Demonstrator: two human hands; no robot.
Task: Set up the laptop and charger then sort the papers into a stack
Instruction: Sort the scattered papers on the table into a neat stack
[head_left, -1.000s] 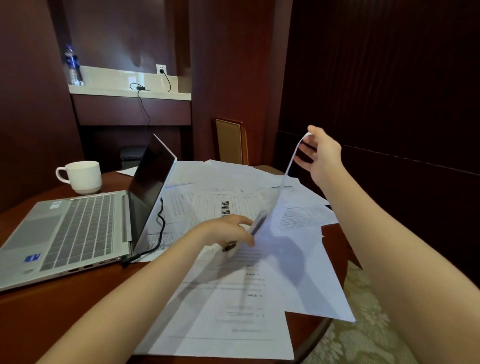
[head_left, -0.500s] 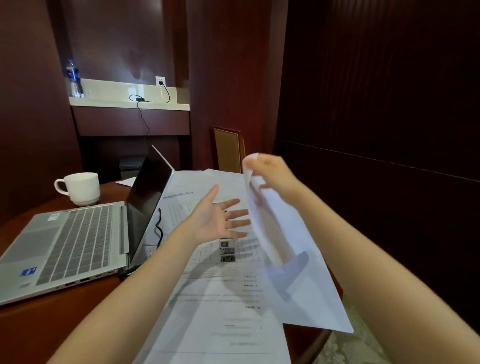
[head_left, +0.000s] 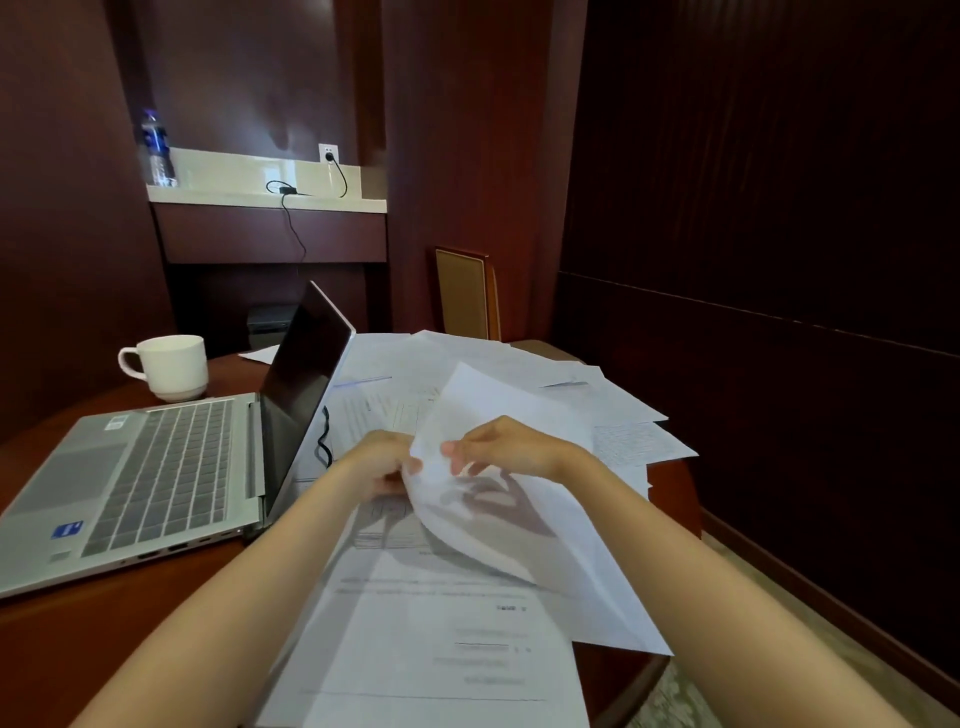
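Head view: left hand (head_left: 382, 462) and right hand (head_left: 511, 447) both pinching one raised sheet (head_left: 519, 395), right of laptop (head_left: 156, 467), over papers (head_left: 441, 623) on worktop (head_left: 78, 649).

We see a silver laptop (head_left: 156, 467) open at left, black charger (head_left: 285, 190) plugged in behind; white papers (head_left: 441, 649) strewn, one sheet (head_left: 519, 400) lifted

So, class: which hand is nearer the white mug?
Left. The left hand is beside the laptop, closer to the mug; the right hand is farther right, holding the lifted sheet.
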